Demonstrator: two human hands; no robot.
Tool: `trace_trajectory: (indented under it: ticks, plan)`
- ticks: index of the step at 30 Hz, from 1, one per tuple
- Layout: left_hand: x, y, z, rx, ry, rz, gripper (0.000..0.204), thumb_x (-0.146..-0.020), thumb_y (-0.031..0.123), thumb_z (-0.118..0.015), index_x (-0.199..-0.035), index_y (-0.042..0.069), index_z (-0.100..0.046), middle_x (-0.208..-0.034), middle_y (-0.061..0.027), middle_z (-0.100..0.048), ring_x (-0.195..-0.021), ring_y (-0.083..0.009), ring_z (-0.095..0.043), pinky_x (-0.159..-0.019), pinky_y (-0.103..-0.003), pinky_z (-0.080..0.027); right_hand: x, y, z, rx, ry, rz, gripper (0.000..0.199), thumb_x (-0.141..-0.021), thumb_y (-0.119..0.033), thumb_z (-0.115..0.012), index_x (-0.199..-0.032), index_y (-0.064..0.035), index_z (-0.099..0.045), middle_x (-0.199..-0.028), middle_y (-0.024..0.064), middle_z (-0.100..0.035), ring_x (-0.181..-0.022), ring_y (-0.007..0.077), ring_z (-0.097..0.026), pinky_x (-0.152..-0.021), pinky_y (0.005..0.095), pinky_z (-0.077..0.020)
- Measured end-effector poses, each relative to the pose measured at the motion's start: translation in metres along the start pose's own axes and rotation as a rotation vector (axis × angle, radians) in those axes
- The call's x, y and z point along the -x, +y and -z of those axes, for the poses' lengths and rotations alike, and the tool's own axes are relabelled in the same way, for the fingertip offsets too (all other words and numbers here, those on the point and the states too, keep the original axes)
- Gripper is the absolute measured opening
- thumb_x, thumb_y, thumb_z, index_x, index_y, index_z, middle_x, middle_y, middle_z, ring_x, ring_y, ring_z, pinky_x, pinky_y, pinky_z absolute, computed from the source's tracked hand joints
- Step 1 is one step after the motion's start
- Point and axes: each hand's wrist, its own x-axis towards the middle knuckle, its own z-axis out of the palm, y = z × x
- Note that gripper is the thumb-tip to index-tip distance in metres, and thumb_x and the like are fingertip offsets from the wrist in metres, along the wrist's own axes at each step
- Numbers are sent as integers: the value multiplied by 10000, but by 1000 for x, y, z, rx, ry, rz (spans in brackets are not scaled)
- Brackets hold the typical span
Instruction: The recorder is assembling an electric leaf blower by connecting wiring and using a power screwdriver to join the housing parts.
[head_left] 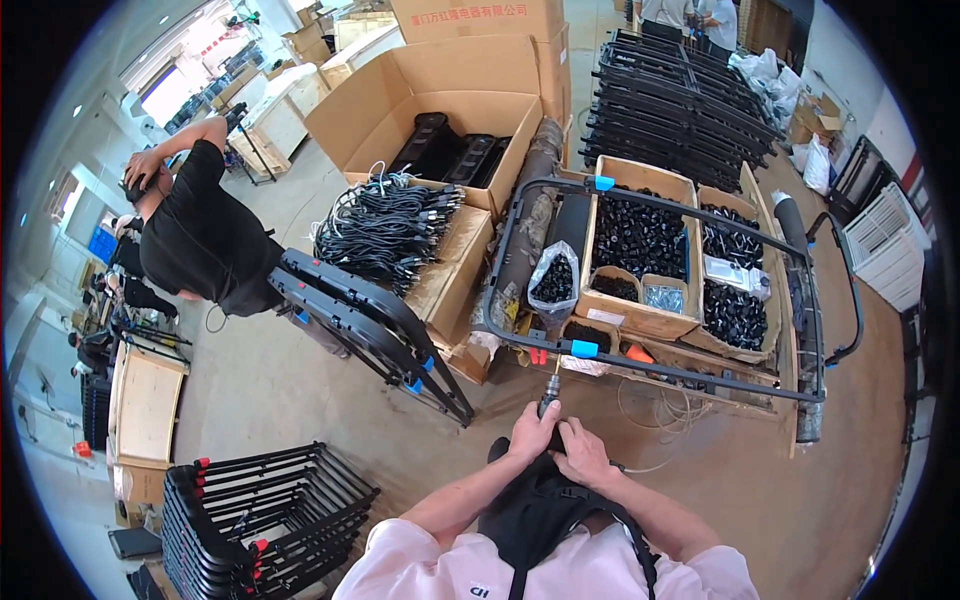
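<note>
Both my hands are closed around a dark power screwdriver (549, 402), held in front of my body with its bit pointing away from me. My left hand (533, 434) wraps the tool just behind its metal nose. Close beside it, my right hand (582, 453) grips the rear part, which is mostly hidden by my fingers. The bit reaches the near bar of a black tubular frame (690, 377), beside a blue clip (584, 348); whether it touches a screw is too small to tell. That frame lies across the workbench over the parts boxes.
Boxes of black plastic parts (640, 235) and a bag of small black parts (553, 280) sit on the bench. Left are bundled black cables (385, 230) and leaning black frames (370, 315). Stacked frames (265, 525) stand near left. A person in black (205, 220) stands beyond.
</note>
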Motion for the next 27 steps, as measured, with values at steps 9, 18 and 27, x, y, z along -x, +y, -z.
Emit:
trace_trajectory:
  ticks: [9, 18, 27]
  plan:
    - [6, -7, -22, 46, -85, -59, 632, -1031, 614, -569, -1078, -11, -651, -1000, -290, -732, -1012, -474, -714, -880, -521, -544, 22, 8, 9, 3, -39, -144, 734, -780, -221, -824, -1394, -7, -484, -1218, 239, -633, -1094, 455, -671, -926, 524, -565]
    - [8, 7, -28, 30, -88, -65, 578, -1040, 568, -596, -1058, -6, -659, -945, -224, -728, -928, -363, -718, -839, -460, -540, 25, 14, 20, 11, -19, -166, 794, -785, -247, -816, -1442, 20, -459, -1237, 261, -654, -1080, 459, -681, -933, 536, -558]
    - [6, 14, -34, 31, -35, -74, 602, -1035, 600, -568, -1036, 2, -642, -963, -279, -729, -982, -464, -716, -859, -530, -540, 23, 19, 30, 76, -20, -120, 813, -801, -243, -796, -1458, 72, -434, -1165, 280, -685, -973, 444, -706, -889, 523, -563]
